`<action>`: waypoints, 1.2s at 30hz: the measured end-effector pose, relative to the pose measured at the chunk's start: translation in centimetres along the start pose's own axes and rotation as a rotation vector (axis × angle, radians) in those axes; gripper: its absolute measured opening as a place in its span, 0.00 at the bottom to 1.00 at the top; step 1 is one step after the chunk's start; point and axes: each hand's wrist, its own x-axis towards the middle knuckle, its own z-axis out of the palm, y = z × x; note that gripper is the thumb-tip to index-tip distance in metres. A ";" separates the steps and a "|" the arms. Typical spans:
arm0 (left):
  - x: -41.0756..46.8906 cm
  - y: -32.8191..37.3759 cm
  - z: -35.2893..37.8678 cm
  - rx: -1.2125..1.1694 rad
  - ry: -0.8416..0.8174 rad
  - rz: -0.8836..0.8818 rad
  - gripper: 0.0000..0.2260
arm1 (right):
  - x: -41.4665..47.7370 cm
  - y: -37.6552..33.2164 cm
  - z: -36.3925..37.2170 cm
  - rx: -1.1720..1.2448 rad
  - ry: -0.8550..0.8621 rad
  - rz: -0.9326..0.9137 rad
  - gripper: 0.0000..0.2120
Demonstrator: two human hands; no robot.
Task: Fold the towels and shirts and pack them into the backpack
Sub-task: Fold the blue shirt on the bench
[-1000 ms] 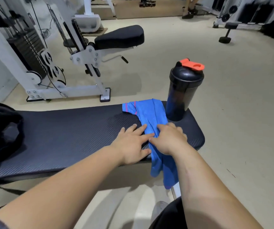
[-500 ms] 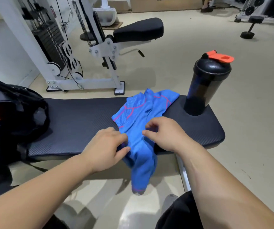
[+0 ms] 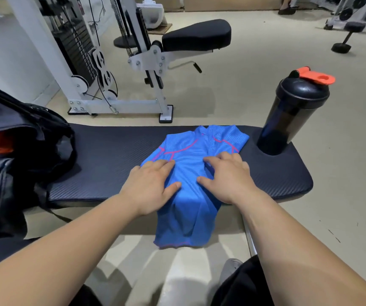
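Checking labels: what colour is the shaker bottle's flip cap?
Orange, on a black shaker bottle; clearest in the head view.

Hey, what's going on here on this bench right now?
A person is folding a blue shirt on a black padded gym bench. The left hand and right hand both press flat on the shirt, whose lower part hangs over the bench's near edge. An open black backpack sits at the bench's left end with something orange showing inside. A black shaker bottle with an orange cap stands upright at the right end, apart from the shirt. The shirt is not yet packed.
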 end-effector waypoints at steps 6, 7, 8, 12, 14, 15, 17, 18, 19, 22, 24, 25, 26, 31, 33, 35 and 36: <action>-1.7 -3.8 -0.1 0.133 0.055 -0.131 0.34 | 0.3 -0.1 0.9 -0.068 -0.169 0.008 0.39; -1.8 -4.6 -0.3 0.166 0.059 -0.165 0.33 | 0.4 -0.1 0.9 -0.065 -0.155 0.019 0.38; -1.8 -5.5 -0.6 0.193 0.055 -0.212 0.31 | 0.4 -0.2 0.9 -0.066 -0.131 0.029 0.37; -1.2 -7.9 -1.7 0.289 -0.007 -0.441 0.27 | 0.6 -0.5 1.1 -0.096 -0.082 0.044 0.35; -0.8 -7.8 -2.0 0.310 -0.003 -0.468 0.26 | 0.6 -0.8 1.2 -0.102 -0.094 0.038 0.35; -0.7 -7.3 -2.0 0.291 0.031 -0.433 0.26 | 0.6 -1.0 1.3 -0.105 -0.106 0.027 0.36; -0.5 -5.1 -1.6 0.164 0.078 -0.319 0.27 | 0.7 -1.3 1.4 -0.113 -0.132 -0.009 0.36; -0.4 -3.7 -1.2 0.083 0.067 -0.265 0.28 | 0.7 -1.4 1.5 -0.117 -0.145 -0.024 0.36; -0.4 -2.4 -0.8 0.020 0.041 -0.220 0.30 | 0.7 -1.5 1.6 -0.119 -0.156 -0.031 0.36; 0.1 0.1 1.1 -0.065 -0.068 -0.138 0.33 | 0.5 -1.7 1.5 -0.119 -0.169 -0.017 0.36; 0.7 0.1 2.1 -0.075 -0.106 -0.155 0.34 | 0.5 -1.5 1.3 -0.128 -0.153 -0.006 0.36; 0.9 -0.2 2.3 -0.068 -0.110 -0.189 0.34 | 0.4 -1.4 1.1 -0.130 -0.133 0.004 0.35; 1.2 -0.6 2.3 -0.059 -0.111 -0.231 0.34 | 0.5 -1.2 1.0 -0.128 -0.108 0.018 0.34; 1.2 -4.3 1.8 -0.065 -0.111 -0.403 0.33 | 0.8 0.1 0.2 -0.065 0.022 0.133 0.33; 0.7 -5.5 1.5 -0.088 -0.098 -0.441 0.32 | 1.0 0.4 0.0 -0.033 0.070 0.191 0.31; 0.3 -5.7 1.1 -0.086 -0.053 -0.447 0.31 | 1.3 0.5 0.1 -0.027 0.069 0.225 0.28; 0.3 -5.3 0.9 -0.081 -0.015 -0.427 0.30 | 1.4 0.6 0.2 -0.034 0.047 0.226 0.28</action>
